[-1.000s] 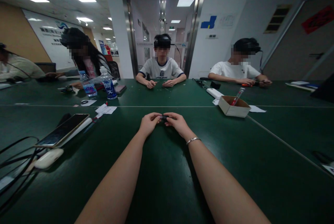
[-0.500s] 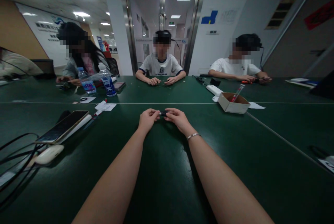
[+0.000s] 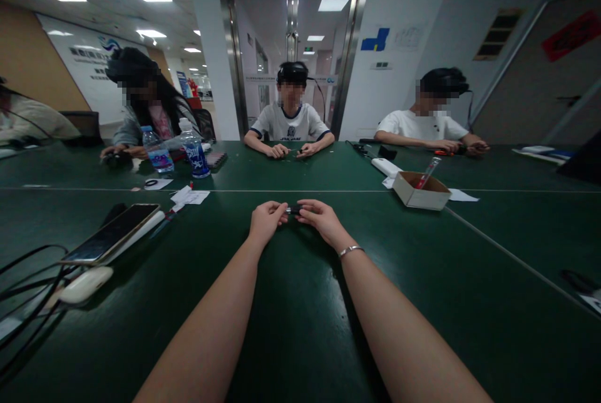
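Note:
Both of my arms reach out over a dark green table [image 3: 300, 328]. My left hand [image 3: 266, 220] and my right hand [image 3: 321, 218] meet at the table's middle, fingers curled. Between their fingertips they pinch a small black object [image 3: 294, 209], one hand at each end. It is too small to name. A thin silver bracelet [image 3: 350, 250] sits on my right wrist. Both hands rest low, close to the table top.
A phone [image 3: 111, 233] lies on a white case at my left, with a white mouse-like device [image 3: 85, 284] and black cables. An open cardboard box [image 3: 421, 190] stands at right. Two water bottles [image 3: 195, 151] stand far left. Several other people sit across the table.
My hands stay pinched on the small black object with almost no movement. The view dipped and rose again. The person opposite has shifted their hands slightly.

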{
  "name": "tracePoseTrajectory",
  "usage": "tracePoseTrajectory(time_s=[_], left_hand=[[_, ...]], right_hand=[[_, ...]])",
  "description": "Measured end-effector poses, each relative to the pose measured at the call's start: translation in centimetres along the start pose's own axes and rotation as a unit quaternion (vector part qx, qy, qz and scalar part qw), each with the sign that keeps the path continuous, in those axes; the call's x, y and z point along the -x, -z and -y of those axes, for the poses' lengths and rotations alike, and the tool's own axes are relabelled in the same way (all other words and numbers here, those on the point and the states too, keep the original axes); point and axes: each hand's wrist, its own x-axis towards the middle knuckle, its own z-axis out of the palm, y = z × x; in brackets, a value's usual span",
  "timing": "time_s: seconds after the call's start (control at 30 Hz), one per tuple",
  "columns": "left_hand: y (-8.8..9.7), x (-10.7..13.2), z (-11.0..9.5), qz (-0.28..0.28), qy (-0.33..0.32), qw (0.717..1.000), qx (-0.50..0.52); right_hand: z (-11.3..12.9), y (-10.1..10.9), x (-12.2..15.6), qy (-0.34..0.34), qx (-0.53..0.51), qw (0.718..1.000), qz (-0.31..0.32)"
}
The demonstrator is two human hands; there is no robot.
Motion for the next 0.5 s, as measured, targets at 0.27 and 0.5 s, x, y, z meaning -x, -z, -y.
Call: tracePoseTrajectory(time_s=[0.27,0.5], left_hand=[[-0.02,-0.02,-0.18,0.002,0.011,1.000,-0.010],[-0.16,-0.17,-0.23,0.004,0.030,1.000,-0.007]], right_hand=[[-0.05,0.15,0.11,0.012,0.010,1.000,0.015],[-0.55,0.45,-0.27,0.020,-0.005,1.000,0.016]])
